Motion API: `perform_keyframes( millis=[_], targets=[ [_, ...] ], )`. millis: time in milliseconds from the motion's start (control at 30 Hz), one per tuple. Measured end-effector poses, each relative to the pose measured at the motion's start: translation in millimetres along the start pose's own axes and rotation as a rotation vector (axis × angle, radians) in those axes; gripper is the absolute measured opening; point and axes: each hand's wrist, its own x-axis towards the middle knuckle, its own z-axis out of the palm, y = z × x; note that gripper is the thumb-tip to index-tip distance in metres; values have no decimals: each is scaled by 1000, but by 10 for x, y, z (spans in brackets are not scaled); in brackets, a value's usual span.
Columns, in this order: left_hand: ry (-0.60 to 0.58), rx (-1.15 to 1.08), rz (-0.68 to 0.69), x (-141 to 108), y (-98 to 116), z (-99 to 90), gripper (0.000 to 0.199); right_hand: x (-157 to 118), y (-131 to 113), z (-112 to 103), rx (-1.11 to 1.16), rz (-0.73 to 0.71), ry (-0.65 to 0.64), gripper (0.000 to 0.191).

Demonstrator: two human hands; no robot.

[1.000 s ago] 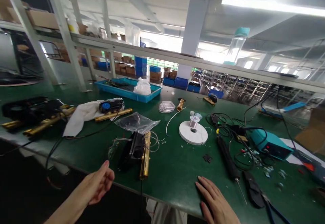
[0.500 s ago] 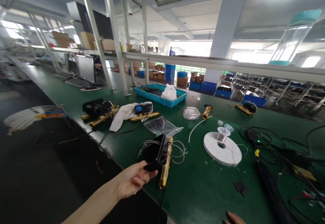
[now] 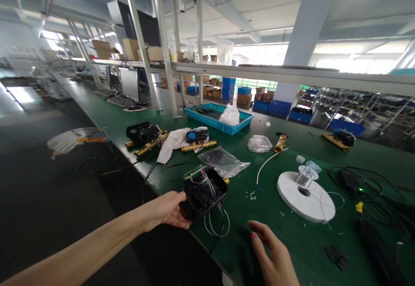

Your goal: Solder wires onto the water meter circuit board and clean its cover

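In the head view, the left hand (image 3: pixel 177 212) clasps the near left side of an open, box-like black plastic housing (image 3: pixel 205 193), thumb along the upper edge and the other fingers curled lower down, partly hidden by it. The housing is tilted at the front edge of the long dark green workbench (image 3: pixel 311 251), its hollow side facing up, with several thin pale wires (image 3: pixel 209 182) running through it. A loop of thin white cable (image 3: pixel 216 229) hangs below its near side, and a narrow green circuit board (image 3: pixel 193 172) sits just beside its far left rim. A shiny brass pipe (image 3: pixel 226 181) shows only its tip behind the right side.

The right hand (image 3: pixel 264 242) is near the bench edge, to the right of the housing and apart from it, thumb and forefinger spread with nothing between them; whether it touches the bench, I cannot tell.

Beyond the housing lies a crumpled clear plastic bag (image 3: pixel 223 161). Tiny white scraps (image 3: pixel 251 196) lie between the housing and a flat round white reel (image 3: pixel 288 197), on whose far side stands a small spool of silvery wire (image 3: pixel 306 177). A slim curved white tube (image 3: pixel 264 167) lies behind the scraps
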Motion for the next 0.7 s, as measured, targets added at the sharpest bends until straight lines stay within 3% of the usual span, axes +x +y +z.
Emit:
perform_keyframes(
  millis=[67,167,400,567,700],
  targets=[
    [17,42,17,2,-19,23,39,190,-208,216,267,126,25,43],
    [44,92,34,0,-36,87,41,434,-386,469,605,225,-35,49],
    [68,164,82,-20,-82,114,58,507,-462,669,668,270,-207,50],
    [124,265,118,31,-178,104,68,688,-372,433,408,240,-218,58],
    [182,295,104,222,-378,65,70,1303,-293,-124,48,163,-24,49]
  ],
)
